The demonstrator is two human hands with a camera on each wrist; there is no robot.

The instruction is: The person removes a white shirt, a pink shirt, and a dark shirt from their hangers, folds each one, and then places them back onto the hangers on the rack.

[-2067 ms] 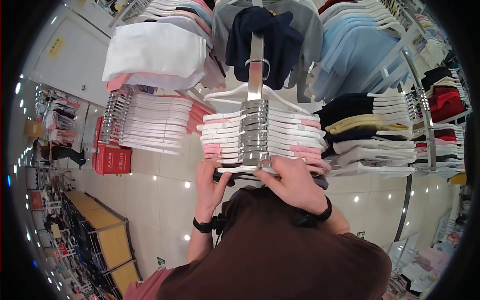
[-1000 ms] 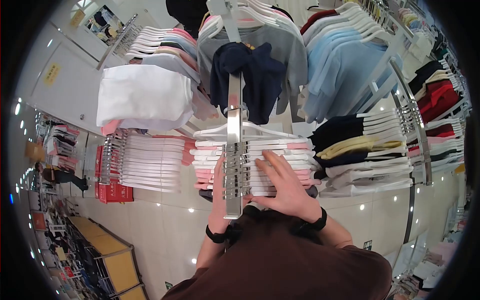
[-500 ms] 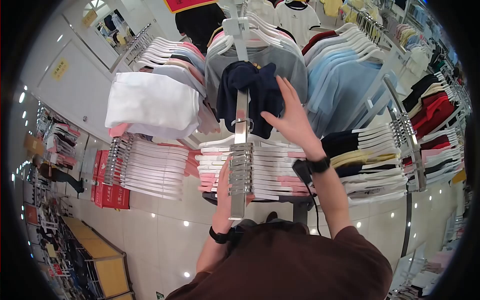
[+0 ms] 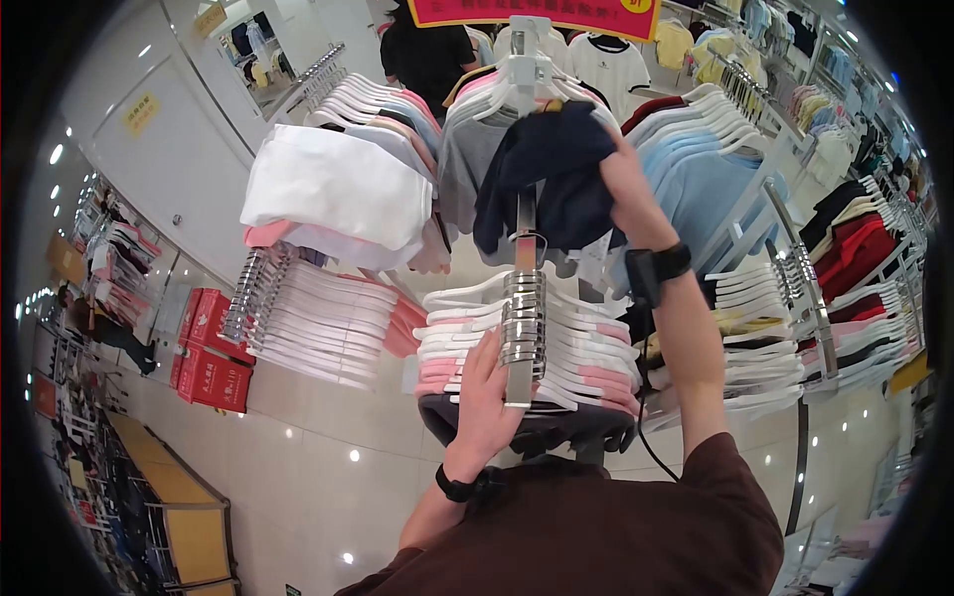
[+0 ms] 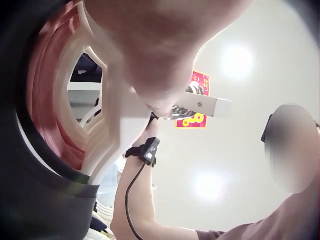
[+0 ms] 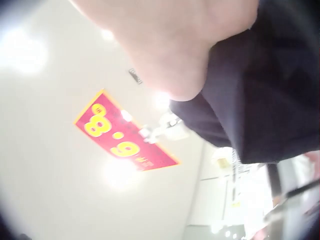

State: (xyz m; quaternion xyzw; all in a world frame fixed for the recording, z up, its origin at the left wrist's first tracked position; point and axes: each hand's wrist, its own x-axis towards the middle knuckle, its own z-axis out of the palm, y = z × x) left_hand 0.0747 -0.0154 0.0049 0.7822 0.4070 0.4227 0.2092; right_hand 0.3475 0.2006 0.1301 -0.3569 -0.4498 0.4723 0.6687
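Note:
A navy garment [image 4: 552, 164] lies bunched over the metal display arm [image 4: 526, 223], a white tag hanging at its lower right. My right hand [image 4: 636, 199] grips its right edge, the fingertips hidden by the cloth. In the right wrist view the palm side of the hand [image 6: 175, 45] is up against the navy cloth [image 6: 270, 95]. My left hand [image 4: 487, 402] rests with straight fingers on the left side of a row of white hangers [image 4: 586, 343] with pink and white clothes, beside their metal hooks [image 4: 524, 318]. A dark garment [image 4: 447, 417] hangs frontmost.
Folded white clothes [image 4: 338, 194] lie over the rack on the left, above more white hangers [image 4: 328, 318]. Light blue tops [image 4: 701, 184] hang at right. Ahead, a red sign [image 4: 537, 18] stands over the rack, and a person in black [image 4: 427, 50] is behind it.
My right hand has left the hangers, reached forward and up, and taken hold of the navy garment, which is now spread wider. My left hand stays at the hangers. The head view has tilted upward.

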